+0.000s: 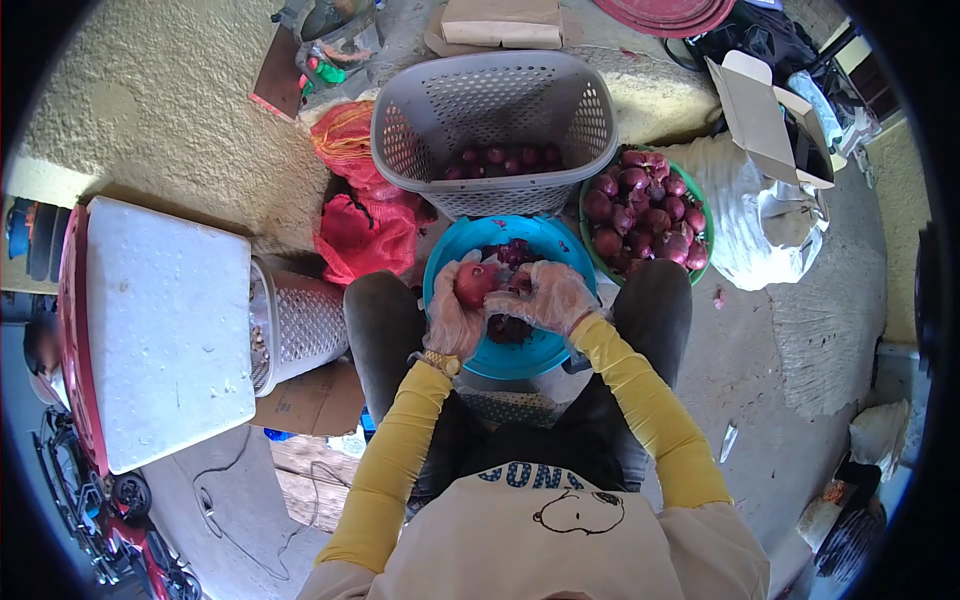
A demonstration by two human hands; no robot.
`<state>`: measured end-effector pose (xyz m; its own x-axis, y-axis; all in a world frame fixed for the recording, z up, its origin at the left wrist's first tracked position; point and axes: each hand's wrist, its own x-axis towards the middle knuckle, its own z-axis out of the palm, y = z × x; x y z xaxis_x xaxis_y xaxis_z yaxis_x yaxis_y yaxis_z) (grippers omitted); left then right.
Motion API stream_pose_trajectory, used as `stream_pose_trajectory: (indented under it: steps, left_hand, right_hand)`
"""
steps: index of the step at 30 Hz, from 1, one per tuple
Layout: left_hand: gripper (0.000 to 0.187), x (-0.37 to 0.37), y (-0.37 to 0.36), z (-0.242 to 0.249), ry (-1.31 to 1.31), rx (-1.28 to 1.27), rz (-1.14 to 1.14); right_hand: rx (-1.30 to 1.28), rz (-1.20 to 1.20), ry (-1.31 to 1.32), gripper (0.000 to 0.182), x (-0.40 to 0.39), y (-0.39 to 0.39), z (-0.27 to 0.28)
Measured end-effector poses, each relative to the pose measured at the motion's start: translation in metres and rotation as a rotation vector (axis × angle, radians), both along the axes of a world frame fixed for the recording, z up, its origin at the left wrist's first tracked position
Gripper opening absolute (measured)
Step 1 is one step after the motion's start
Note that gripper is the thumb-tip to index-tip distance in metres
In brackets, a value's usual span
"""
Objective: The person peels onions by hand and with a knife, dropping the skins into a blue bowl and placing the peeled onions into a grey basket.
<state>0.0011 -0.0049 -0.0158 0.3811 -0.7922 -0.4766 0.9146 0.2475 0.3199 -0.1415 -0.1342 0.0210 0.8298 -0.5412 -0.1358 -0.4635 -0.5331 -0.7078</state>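
Left hand gripped an onion over the blue bowl; right hand, fingers curled, touched it, its hold unclear. Grey basket stood beyond.

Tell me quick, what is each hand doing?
Left hand: closed around a red onion.
Right hand: fingers on the same onion; whether it holds anything else cannot be told.

Two hands, two bowls, one basket.
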Motion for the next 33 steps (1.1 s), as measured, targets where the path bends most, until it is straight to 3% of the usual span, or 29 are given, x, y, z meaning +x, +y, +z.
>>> stream_pose_trajectory:
  steps: [11,33]
  left_hand:
    - [0.036,-0.010,-0.004,0.009,-0.210,0.052,-0.009]
    - [0.033,-0.009,-0.003,0.009,-0.089,0.046,-0.059]
  right_hand:
    - [0.091,0.035,-0.051,0.067,0.002,0.001,-0.002]
    - [0.173,0.129,-0.065,0.062,0.001,-0.002,0.002]
